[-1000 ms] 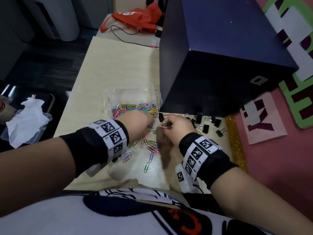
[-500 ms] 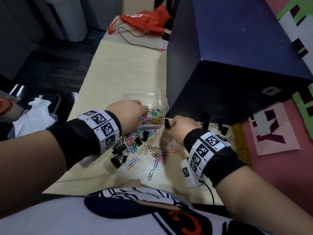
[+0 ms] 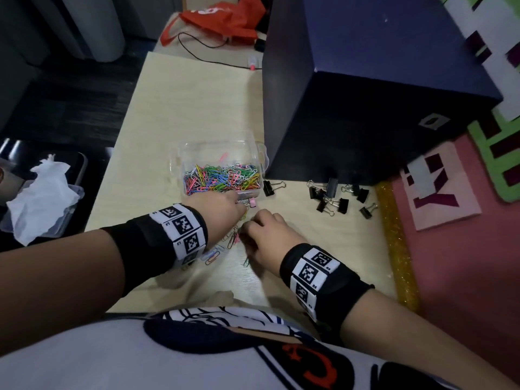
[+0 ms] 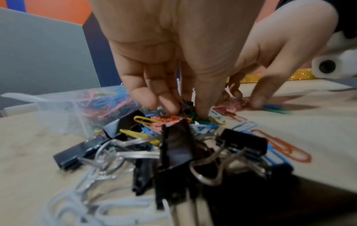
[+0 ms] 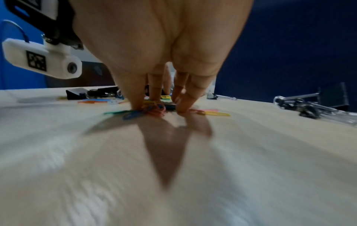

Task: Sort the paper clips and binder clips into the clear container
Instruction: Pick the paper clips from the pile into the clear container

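The clear container (image 3: 254, 147) stands mid-table, half full of coloured paper clips (image 3: 222, 178). Just in front of it my left hand (image 3: 222, 208) reaches down into a mixed pile, its thumb and fingers (image 4: 168, 105) pinching a small binder clip; a pink binder clip (image 3: 252, 203) lies at its fingertips. Black binder clips (image 4: 177, 149) and paper clips lie under that wrist. My right hand (image 3: 264, 229) is beside it, fingertips (image 5: 182, 107) down on the table, pinching together loose paper clips (image 5: 153, 110). More black binder clips (image 3: 332, 199) lie to the right.
A large navy box (image 3: 365, 94) stands right behind the container and the right-hand binder clips. The wooden table (image 3: 183, 108) ends at a gold glitter strip (image 3: 394, 235) on the right. A tub with tissue (image 3: 42, 198) sits off the left edge, and a red bag (image 3: 222, 21) lies far back.
My left hand has drawn back from over the container down to the pile in front of it. My right hand, which held a black binder clip up, has dropped onto the loose paper clips.
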